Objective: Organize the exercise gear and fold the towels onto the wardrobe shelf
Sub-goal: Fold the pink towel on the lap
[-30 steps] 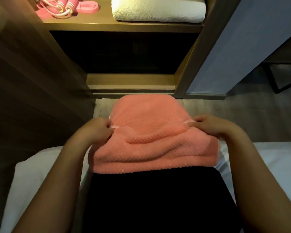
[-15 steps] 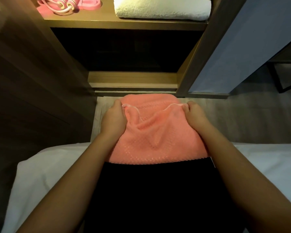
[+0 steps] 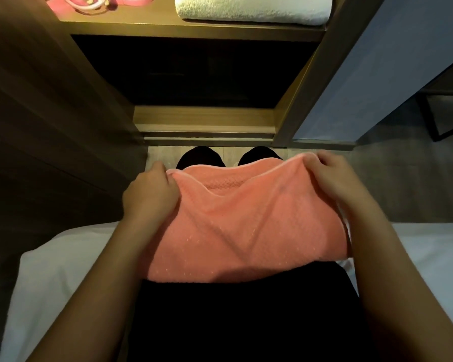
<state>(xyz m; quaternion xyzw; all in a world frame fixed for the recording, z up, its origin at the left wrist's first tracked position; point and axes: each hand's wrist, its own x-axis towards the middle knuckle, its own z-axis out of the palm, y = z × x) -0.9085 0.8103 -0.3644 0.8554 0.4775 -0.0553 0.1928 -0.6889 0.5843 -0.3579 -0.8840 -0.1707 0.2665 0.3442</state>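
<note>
Fingers of the left hand (image 3: 152,192) pinch the far left corner of the orange towel (image 3: 246,226), spread across the lap (image 3: 241,322), while the right hand (image 3: 335,178) grips its far right corner, likely to hold the edge level for a fold. White bedding (image 3: 63,270) lies near on both sides; on the far shelf (image 3: 194,28) pink gear (image 3: 97,1) sits left of a folded white towel (image 3: 251,9); grey floor (image 3: 403,184) lies right.

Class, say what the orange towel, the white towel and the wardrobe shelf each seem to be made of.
The orange towel: soft cloth, likely microfibre; matt, dotted waffle texture, sagging folds. The white towel: probably terry cotton; fuzzy pile. The wardrobe shelf: wood or wood-look laminate; smooth, faint grain.
</note>
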